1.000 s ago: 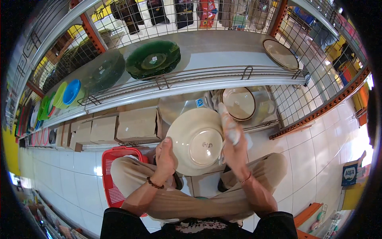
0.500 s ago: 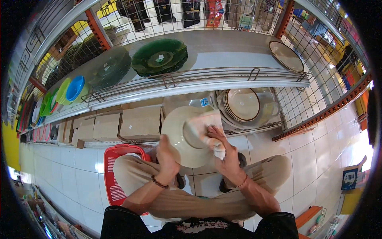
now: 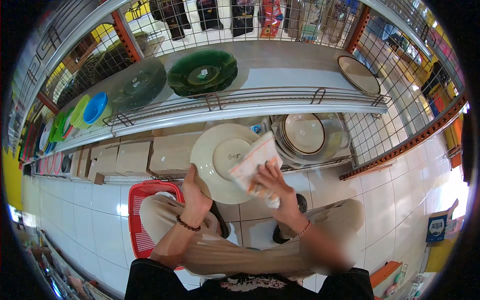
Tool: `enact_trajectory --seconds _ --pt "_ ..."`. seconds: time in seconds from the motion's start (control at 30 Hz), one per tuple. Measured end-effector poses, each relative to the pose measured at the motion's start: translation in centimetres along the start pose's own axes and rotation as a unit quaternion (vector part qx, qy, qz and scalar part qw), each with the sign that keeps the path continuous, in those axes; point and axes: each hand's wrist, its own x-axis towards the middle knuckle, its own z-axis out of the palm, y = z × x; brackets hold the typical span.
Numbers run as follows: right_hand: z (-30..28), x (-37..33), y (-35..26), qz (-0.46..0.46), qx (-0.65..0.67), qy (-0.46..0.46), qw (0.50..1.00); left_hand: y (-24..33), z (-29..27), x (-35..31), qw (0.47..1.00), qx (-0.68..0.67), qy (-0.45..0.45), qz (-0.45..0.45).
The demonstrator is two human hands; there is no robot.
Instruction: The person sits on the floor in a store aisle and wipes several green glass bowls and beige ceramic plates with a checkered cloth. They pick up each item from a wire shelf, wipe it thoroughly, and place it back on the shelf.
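Note:
A cream plate (image 3: 205, 155) is held up in front of me, its underside with a foot ring and a small dark mark facing me. My left hand (image 3: 195, 192) grips the plate's lower left rim, thumb on the near face, the other fingers hidden behind. In my right hand (image 3: 277, 192) is a white cloth (image 3: 255, 162) with orange stripes, partly bunched under the fingers. The cloth covers the right part of the plate and appears to lie against it.
Green glass plates (image 3: 202, 72) and a brown-rimmed plate (image 3: 359, 75) sit on the upper shelf. Below are cardboard boxes (image 3: 175, 155) and stacked brown-rimmed bowls (image 3: 303, 132). A red basket (image 3: 137, 220) stands on the floor by my left knee. Wire mesh (image 3: 390, 100) closes the shelf's right side.
The plate has shifted left and slightly up with my left hand. My right hand has turned the cloth, which now spreads flatter over the plate's right side. The plate's bottom mark shows clearly.

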Motion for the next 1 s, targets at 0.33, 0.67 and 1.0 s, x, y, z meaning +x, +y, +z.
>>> enact_trajectory --seconds 0.33,0.67,1.0 --pt "-2.8 2.5 -2.7 -0.097 -0.159 0.016 0.982 -3.1 -0.2 -3.4 0.939 0.272 -0.199 0.06" --pt "-0.5 0.5 -3.4 -0.077 -0.158 0.088 0.981 0.6 2.8 -2.6 0.994 0.014 -0.074 0.075" --pt "0.0 1.6 -5.1 -0.144 -0.204 -0.012 0.968 -0.7 -0.1 -2.0 0.933 0.307 -0.116 0.149"
